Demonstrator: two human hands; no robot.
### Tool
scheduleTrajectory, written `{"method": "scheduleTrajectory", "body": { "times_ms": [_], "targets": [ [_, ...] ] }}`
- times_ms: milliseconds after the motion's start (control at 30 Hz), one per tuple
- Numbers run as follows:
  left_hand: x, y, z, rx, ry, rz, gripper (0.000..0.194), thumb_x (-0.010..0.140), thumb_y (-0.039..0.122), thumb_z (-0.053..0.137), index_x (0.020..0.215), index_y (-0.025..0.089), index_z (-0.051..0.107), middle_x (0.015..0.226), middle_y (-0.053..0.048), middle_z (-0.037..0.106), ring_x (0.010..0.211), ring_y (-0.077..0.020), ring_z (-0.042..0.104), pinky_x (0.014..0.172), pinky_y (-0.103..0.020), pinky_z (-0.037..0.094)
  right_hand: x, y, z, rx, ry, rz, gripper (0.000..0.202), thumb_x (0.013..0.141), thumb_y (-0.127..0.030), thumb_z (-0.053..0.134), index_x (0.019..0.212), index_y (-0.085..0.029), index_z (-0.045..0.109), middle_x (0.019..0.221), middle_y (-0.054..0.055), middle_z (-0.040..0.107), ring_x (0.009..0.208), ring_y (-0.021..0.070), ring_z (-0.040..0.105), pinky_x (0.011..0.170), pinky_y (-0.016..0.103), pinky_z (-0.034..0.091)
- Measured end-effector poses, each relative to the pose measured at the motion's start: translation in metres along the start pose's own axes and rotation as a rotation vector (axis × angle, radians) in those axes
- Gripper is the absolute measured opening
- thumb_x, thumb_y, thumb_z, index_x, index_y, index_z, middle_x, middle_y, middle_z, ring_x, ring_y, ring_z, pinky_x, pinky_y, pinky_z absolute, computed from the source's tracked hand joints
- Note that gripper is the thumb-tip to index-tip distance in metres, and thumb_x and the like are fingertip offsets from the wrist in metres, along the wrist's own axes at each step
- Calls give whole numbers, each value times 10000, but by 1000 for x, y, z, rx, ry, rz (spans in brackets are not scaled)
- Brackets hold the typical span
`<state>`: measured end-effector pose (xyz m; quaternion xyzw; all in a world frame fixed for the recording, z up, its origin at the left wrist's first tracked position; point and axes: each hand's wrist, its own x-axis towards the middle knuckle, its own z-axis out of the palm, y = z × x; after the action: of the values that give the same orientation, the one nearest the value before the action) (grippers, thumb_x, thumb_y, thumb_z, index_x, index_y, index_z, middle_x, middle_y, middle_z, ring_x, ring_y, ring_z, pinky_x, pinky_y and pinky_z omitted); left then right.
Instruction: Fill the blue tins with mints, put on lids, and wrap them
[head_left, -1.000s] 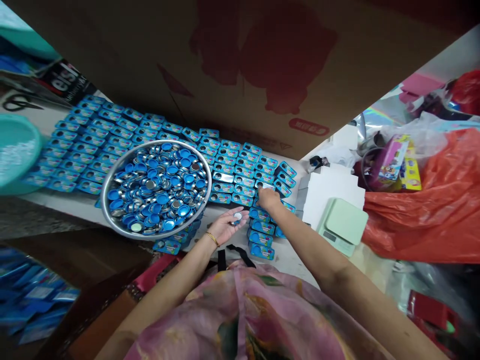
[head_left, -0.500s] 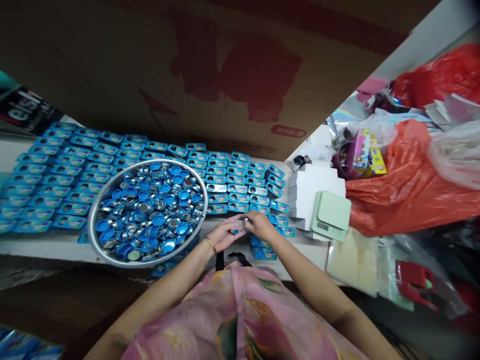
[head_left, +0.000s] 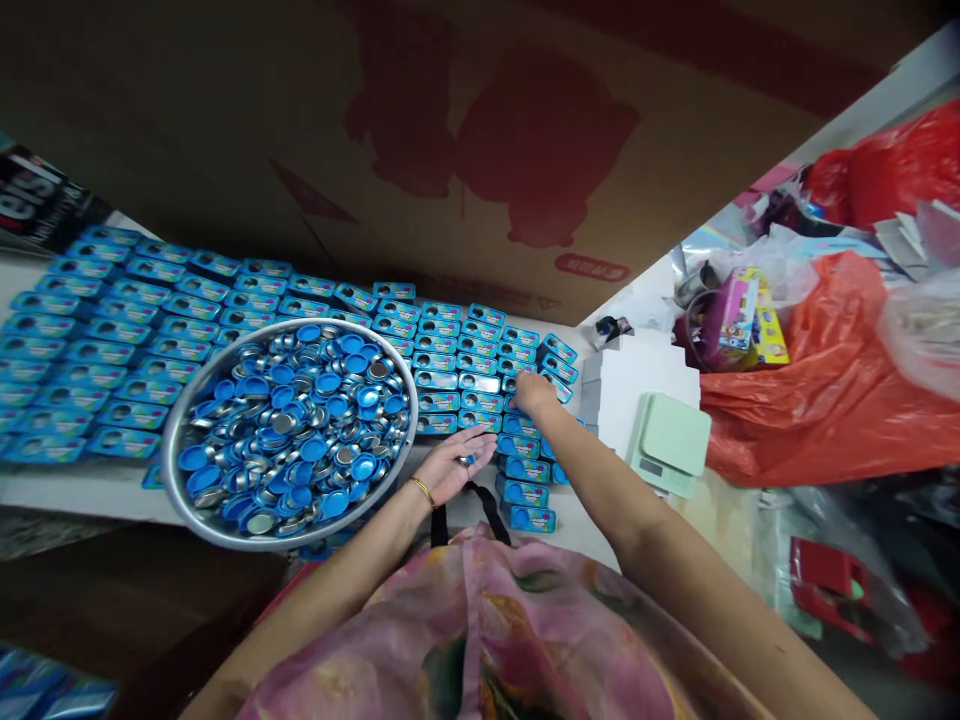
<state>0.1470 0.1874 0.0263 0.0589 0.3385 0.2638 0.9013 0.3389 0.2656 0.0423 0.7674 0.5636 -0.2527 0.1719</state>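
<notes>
The left hand [head_left: 454, 468] lies palm up with its fingers loosely spread, a small cap [head_left: 469, 460] resting in it; held flat like this, it seems to serve as a shallow tray close to the other hand. The right hand [head_left: 535, 392] reaches over the packs [head_left: 437, 380], fingers drawn in narrow; its back hides the tips, so whether it pinches anything cannot be told. The basin [head_left: 411, 440], heaped with blue and silver caps, stands just beside the left hand, probably for an easy reach. The packs sit in close rows, printed faces up, likely so that each round spot can be seen and reached.

The white table [head_left: 589, 525] carries all this, a big carton [head_left: 480, 120] walling its far side. To the right, a pale green scale [head_left: 671, 435] rests partly on white card [head_left: 626, 375], near a crumpled red bag [head_left: 810, 400]. Beyond lie a small tub [head_left: 697, 330], bright boxes and more plastic, crowded together.
</notes>
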Motion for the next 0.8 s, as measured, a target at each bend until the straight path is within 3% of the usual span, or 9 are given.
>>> {"method": "scheduleTrajectory", "body": {
  "times_ms": [100, 200, 267, 367, 467, 567, 633, 733, 800],
  "targets": [
    [5, 1, 2, -43, 10, 32, 361, 704, 32, 518, 1056, 109, 536, 1137, -145, 556, 1083, -206, 501, 950, -342, 381, -4, 3, -1, -16, -11, 2, 445, 648, -260, 682, 1053, -147, 537, 999, 139, 601, 932, 223, 566, 741, 273, 406],
    [8, 2, 4, -63, 14, 58, 335, 725, 50, 527, 1054, 110, 537, 1142, -142, 551, 1080, -194, 501, 951, -334, 372, -26, 6, 6, 71, 97, -72, 380, 728, -295, 609, 1082, -184, 528, 967, 104, 609, 925, 212, 557, 747, 287, 398],
    [8, 4, 5, -69, -18, 67, 330, 737, 57, 525, 1062, 112, 536, 1138, -138, 552, 1073, -186, 503, 951, -328, 364, -46, 6, 14, 239, 153, -263, 309, 785, -320, 538, 1081, -231, 540, 978, 64, 600, 931, 179, 540, 769, 276, 390],
    [8, 4, 9, -64, -103, 68, 352, 740, 46, 514, 1082, 127, 532, 1129, -117, 555, 1017, -164, 531, 928, -310, 372, -70, 0, 29, 520, 73, -648, 218, 777, -312, 554, 974, -242, 616, 971, 27, 584, 933, 139, 517, 792, 244, 384],
    [8, 0, 13, -47, -152, 28, 428, 716, 13, 517, 1118, 159, 510, 1119, -94, 561, 950, -147, 558, 910, -314, 380, -81, -4, 41, 700, -7, -787, 137, 720, -263, 621, 839, -208, 659, 916, 19, 587, 901, 131, 522, 781, 237, 394],
    [9, -3, 16, -40, -162, -6, 474, 723, 17, 515, 1163, 188, 473, 1126, -86, 557, 964, -156, 557, 931, -359, 364, -80, 2, 47, 800, -33, -707, 97, 713, -241, 613, 788, -191, 647, 838, 1, 608, 809, 123, 555, 728, 228, 417],
    [10, -2, 16, -32, -151, -23, 468, 736, 32, 512, 1177, 180, 457, 1158, -101, 540, 1028, -177, 531, 952, -379, 344, -72, 16, 46, 836, -31, -560, 129, 747, -257, 556, 823, -185, 632, 760, -11, 620, 704, 117, 574, 669, 226, 435],
    [11, 4, 14, -9, -124, -36, 474, 752, 53, 512, 1202, 171, 428, 1239, -133, 479, 1129, -211, 460, 974, -386, 319, -48, 46, 32, 798, 125, -237, 228, 796, -271, 453, 939, -173, 601, 746, 0, 633, 630, 120, 583, 626, 231, 446],
    [11, 8, 14, -3, -108, -18, 479, 765, 70, 506, 1221, 180, 408, 1279, -143, 439, 1159, -216, 429, 981, -380, 311, -27, 64, 18, 647, 264, -66, 234, 796, -247, 443, 958, -170, 592, 817, 23, 640, 707, 136, 596, 676, 239, 443]
  ]
}}
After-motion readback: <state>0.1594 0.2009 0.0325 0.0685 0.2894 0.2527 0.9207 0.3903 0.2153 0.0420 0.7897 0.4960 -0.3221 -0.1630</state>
